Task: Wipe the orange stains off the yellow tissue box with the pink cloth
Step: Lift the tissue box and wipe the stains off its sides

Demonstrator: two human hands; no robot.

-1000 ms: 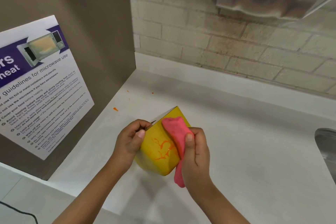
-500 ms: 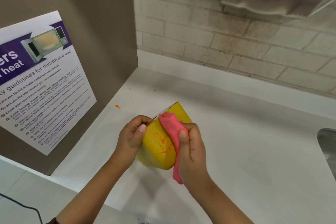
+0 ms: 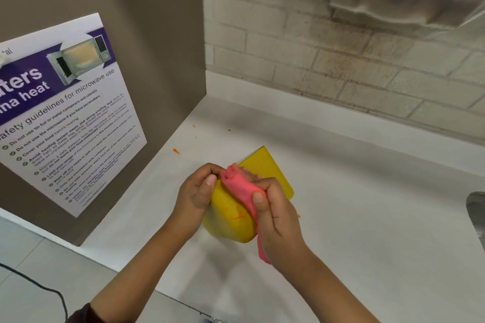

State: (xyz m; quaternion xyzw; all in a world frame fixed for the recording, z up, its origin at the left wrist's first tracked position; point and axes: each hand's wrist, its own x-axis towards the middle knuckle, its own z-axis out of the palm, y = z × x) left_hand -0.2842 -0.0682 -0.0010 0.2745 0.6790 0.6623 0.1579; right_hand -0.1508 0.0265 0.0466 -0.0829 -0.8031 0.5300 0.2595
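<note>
Both hands' fingers closed: left [image 3: 197,193] gripping box [image 3: 231,220], right [image 3: 275,215] pinching stain-hiding cloth [image 3: 240,187].

White counter [image 3: 367,217] in a corner
Small orange spots [image 3: 176,151] are seen scattered on it near the brown panel [image 3: 147,34] at left

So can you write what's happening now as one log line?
left hand: holds yellow tissue box | right hand: presses pink cloth on box | orange stains: remain

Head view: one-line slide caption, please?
Right hand wipes pink cloth over stained yellow box held by left hand.
</note>
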